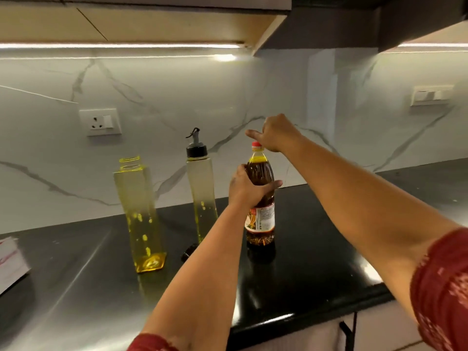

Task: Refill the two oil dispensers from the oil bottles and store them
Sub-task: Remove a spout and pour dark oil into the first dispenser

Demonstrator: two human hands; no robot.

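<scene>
A dark oil bottle (260,198) with a red cap (256,145) and a paper label stands upright on the black counter (304,249). My left hand (247,187) grips its upper body. My right hand (274,133) sits on top, fingers curled around the red cap. To the left stands a tall yellow dispenser (140,214) with no lid and a little oil at its bottom. A second, paler dispenser (201,193) with a black spout lid (196,146) stands between them. A loose black lid (188,252) lies on the counter, partly hidden by my left forearm.
A marble backsplash with a power socket (100,122) runs behind the counter. Switches (431,95) are on the wall at right. A white packet (11,262) lies at the counter's left edge. Overhead cabinets hang low above. A cabinet handle (347,330) shows below the counter front.
</scene>
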